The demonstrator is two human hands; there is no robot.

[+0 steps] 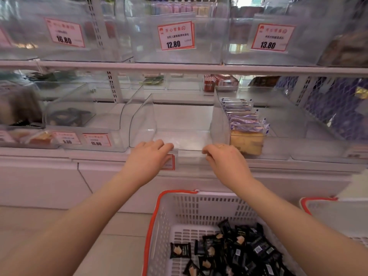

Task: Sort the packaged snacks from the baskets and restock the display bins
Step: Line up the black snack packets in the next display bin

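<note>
Now the black snacks (235,253) lie in our basket (159,226) at six o'clock, the empty bin (179,140) at twelve. Our left hand (147,158) and right hand (225,159) curl their grip over its front lip. We'd pull evenly, keeping it level.

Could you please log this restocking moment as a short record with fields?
left hand: left hand, fingers curled over the front edge of the empty clear bin
right hand: right hand, fingers curled on the same front edge
bin contents: none visible
neighbouring bin: bin to the right holds wrapped cake slices
basket: white basket with orange rim below the hands, holding black snack packets
second basket: partly in view at right, contents not visible
</note>
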